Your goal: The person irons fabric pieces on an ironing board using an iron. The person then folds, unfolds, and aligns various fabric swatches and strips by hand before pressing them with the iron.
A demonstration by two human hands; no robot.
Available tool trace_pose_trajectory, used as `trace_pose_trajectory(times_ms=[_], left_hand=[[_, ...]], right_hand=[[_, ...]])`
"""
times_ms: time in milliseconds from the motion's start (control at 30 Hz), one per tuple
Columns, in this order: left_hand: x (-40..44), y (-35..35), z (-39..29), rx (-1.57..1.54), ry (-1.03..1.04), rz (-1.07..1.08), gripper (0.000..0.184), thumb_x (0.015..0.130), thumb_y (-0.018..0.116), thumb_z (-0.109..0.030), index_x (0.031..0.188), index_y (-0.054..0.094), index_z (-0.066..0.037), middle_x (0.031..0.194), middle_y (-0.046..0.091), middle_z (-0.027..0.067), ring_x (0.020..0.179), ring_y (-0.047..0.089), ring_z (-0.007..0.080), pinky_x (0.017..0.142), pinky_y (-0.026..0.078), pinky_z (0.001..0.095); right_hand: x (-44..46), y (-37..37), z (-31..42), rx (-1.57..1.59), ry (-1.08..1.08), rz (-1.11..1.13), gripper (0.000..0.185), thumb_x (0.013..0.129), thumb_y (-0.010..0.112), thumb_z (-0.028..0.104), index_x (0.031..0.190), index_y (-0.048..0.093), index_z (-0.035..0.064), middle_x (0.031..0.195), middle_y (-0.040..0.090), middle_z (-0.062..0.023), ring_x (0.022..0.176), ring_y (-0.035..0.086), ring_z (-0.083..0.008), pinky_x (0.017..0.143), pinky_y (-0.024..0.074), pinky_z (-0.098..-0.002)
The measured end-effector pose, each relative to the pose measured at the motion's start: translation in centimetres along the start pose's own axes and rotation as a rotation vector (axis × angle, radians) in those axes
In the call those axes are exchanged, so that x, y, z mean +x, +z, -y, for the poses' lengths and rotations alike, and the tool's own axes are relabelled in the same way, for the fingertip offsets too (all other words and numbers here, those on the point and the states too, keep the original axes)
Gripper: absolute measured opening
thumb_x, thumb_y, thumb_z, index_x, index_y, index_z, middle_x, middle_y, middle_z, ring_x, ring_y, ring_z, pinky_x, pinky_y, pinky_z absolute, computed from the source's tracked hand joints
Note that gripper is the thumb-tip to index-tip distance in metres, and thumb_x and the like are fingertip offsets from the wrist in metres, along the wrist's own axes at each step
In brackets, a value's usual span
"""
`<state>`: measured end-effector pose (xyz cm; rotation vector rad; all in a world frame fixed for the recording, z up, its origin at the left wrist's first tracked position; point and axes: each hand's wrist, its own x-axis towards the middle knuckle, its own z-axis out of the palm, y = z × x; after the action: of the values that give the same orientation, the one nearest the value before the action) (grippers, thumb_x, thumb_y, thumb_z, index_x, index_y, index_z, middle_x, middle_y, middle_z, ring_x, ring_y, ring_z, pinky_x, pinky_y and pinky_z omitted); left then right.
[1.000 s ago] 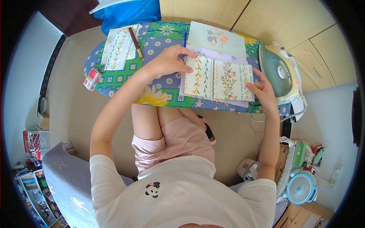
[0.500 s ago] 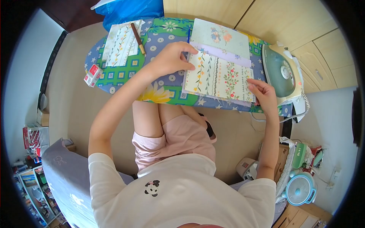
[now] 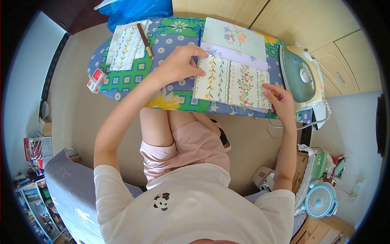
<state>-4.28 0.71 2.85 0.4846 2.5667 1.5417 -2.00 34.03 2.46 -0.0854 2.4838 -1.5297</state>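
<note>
A white cloth with floral stripes (image 3: 233, 81) lies over a lavender strip (image 3: 243, 58) and a pale printed fabric (image 3: 233, 36) on the patterned ironing board (image 3: 130, 81). At the cloth's left edge, my left hand (image 3: 183, 63) pinches it between thumb and fingers. My right hand (image 3: 281, 99) has the right edge between thumb and forefinger. Loose threads hang from the near edge. Just right of the fabrics rests an iron (image 3: 300, 75), its cord running down beside the board.
More floral fabric (image 3: 125, 49) lies at the board's left, with a brown-handled tool (image 3: 144, 39) on it. A small red-and-white box (image 3: 97, 80) sits at the left edge. Behind are a blue bag (image 3: 136, 12) and wooden cabinets (image 3: 317, 28). A fan (image 3: 321, 200) stands lower right.
The floral cloth has come down flat over the lavender strip and lines up with it more evenly. Both hands have shifted slightly with its edges.
</note>
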Motion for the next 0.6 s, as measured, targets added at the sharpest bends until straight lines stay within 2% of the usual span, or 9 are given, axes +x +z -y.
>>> trace_pose_trajectory(times_ms=[67, 133, 467, 600], left_hand=[[0.0, 0.0, -0.2, 0.002, 0.009, -0.001, 0.046, 0.064, 0.079, -0.007, 0.106, 0.062, 0.004, 0.101, 0.059, 0.0128, 0.069, 0.058, 0.0159, 0.063, 0.048, 0.0274], [-0.1, -0.1, -0.4, 0.028, -0.045, 0.023, 0.044, 0.068, 0.077, -0.002, 0.110, 0.061, 0.002, 0.111, 0.058, 0.0064, 0.069, 0.053, 0.0100, 0.064, 0.047, 0.0217], [-0.2, -0.1, -0.5, 0.040, -0.046, 0.027, 0.043, 0.069, 0.076, -0.002, 0.109, 0.061, 0.002, 0.111, 0.058, 0.0067, 0.069, 0.053, 0.0098, 0.062, 0.047, 0.0218], [-0.4, 0.0, -1.0, 0.016, -0.128, 0.045, 0.040, 0.070, 0.073, 0.000, 0.109, 0.060, 0.003, 0.114, 0.056, 0.0066, 0.068, 0.054, 0.0090, 0.060, 0.046, 0.0205]], right_hand=[[-0.1, 0.2, 0.0, -0.001, 0.004, -0.004, 0.025, 0.085, 0.067, 0.015, 0.107, 0.066, 0.0030, 0.065, 0.057, 0.0035, 0.047, 0.040, -0.0014, 0.040, 0.0316, -0.0183], [-0.2, 0.3, -0.1, 0.016, 0.014, -0.022, 0.025, 0.084, 0.067, 0.015, 0.107, 0.066, 0.0032, 0.065, 0.057, 0.0037, 0.047, 0.041, -0.0014, 0.040, 0.0322, -0.0183], [-0.2, 0.7, -0.7, 0.013, 0.013, -0.039, 0.025, 0.084, 0.067, 0.015, 0.106, 0.067, 0.0037, 0.066, 0.059, 0.0024, 0.050, 0.043, -0.0023, 0.041, 0.0352, -0.0187], [-0.3, 0.5, -0.1, -0.058, 0.012, -0.023, 0.027, 0.082, 0.069, 0.015, 0.106, 0.066, 0.0034, 0.065, 0.057, 0.0019, 0.051, 0.043, -0.0037, 0.042, 0.0344, -0.0207]])
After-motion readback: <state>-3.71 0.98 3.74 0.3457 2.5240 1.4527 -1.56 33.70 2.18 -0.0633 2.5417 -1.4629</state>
